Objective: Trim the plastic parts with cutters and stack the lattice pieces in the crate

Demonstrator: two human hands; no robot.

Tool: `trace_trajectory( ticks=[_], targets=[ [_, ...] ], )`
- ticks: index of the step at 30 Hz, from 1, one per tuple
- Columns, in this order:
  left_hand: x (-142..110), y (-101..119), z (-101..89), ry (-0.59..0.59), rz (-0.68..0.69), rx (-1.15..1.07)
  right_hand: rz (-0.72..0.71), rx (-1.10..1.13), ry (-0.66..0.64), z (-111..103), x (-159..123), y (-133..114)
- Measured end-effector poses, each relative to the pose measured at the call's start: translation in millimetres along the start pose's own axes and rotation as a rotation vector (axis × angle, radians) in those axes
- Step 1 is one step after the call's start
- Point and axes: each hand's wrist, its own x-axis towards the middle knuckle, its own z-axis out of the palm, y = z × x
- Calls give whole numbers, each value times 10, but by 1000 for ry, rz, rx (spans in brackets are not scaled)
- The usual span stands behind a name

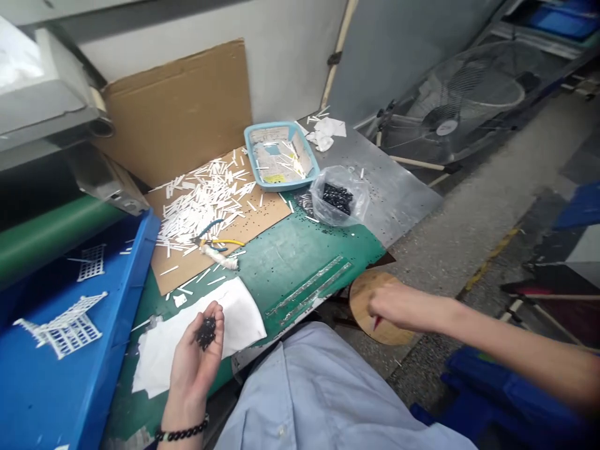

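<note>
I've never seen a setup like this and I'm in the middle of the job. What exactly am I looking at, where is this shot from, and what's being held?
This is a single view from a camera worn on a person's head, looking forward and down. There is no machine, just two bare hands. The left hand cups small black pieces in its palm above a white sheet. The right hand reaches out over a round wooden seat; I can't tell whether it holds anything. On the green-topped bench, a cardboard sheet carries white plastic strips and yellow-handled pliers. Beyond are a light blue tray and a clear bag of black pieces.
</note>
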Motion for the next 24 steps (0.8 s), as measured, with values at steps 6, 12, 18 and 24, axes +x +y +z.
trace_trajectory(
  ticks=[6,12,18,24],
  targets=[
    [45,-23,-171,21,21,-94,264,272,398,-543,530,-139],
    [-80,18,74,-41,45,-34,166,574,578,-585,1815,-725],
    [-63,-21,38,-6,36,-45,140,554,499,-316,1826,-735],
    [-5,-27,-58,15,-5,-80,909,351,462,131,51,568]
  ],
)
